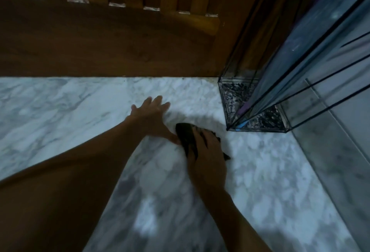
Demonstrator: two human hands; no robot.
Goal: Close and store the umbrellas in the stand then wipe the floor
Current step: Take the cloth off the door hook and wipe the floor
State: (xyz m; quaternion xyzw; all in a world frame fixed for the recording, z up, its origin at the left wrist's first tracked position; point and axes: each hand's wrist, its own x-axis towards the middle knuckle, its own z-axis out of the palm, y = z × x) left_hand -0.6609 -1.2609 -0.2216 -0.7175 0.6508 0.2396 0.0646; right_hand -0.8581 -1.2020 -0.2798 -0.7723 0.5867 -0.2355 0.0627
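My right hand [207, 156] grips a dark crumpled cloth [185, 133] and presses it onto the white marble floor [80, 111]. Just left of it, my left hand [152, 114] lies flat on the floor with fingers spread, its thumb touching the cloth. To the right, a glass umbrella stand [258, 109] with black edges and a dark speckled bottom sits in the corner. A closed umbrella [312, 37] with bluish fabric leans inside it, tip down.
A brown wooden door [110, 41] with slats along its top runs across the back, meeting the floor. A pale wall or panel [344, 131] borders the floor on the right. My bent leg [50, 201] fills the lower left.
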